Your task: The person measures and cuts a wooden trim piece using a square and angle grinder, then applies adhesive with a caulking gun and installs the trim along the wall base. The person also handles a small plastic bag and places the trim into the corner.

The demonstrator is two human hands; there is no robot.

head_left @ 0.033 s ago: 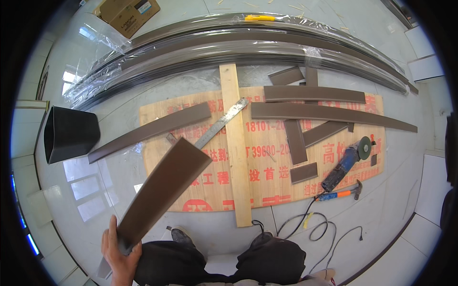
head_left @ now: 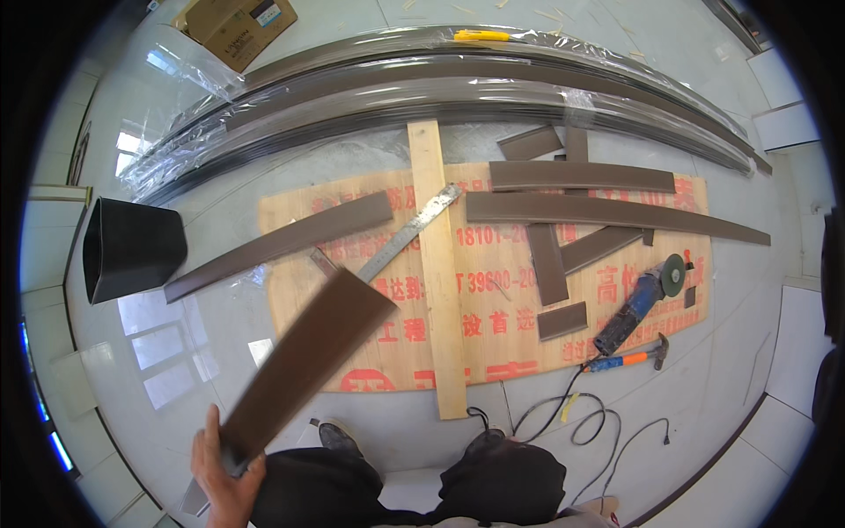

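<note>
My left hand (head_left: 227, 475) grips a brown trim strip (head_left: 299, 352) near its lower end, holding it aslant over the board. The strip's far end covers part of a metal ruler (head_left: 396, 246), which crosses a pale wooden batten (head_left: 436, 273). Another brown trim piece (head_left: 282, 242) lies to the left of the batten. Right of it are a long brown strip (head_left: 607, 213), a shorter strip (head_left: 581, 176) and several cut offcuts (head_left: 562, 321). My right hand is out of view.
A wooden board (head_left: 370, 304) with red print lies on the tiled floor. On its right are an angle grinder (head_left: 638, 304) and a hammer (head_left: 629, 359), with a cord (head_left: 607, 414) nearby. Beyond lie film-wrapped profiles (head_left: 352, 92), a yellow knife (head_left: 482, 35) and a cardboard box (head_left: 233, 31). A black bin (head_left: 132, 251) stands left.
The far end of the trim strip in my left hand has shifted slightly right and downward in view. My hand still grips it, and the things on the floor lie as before.
</note>
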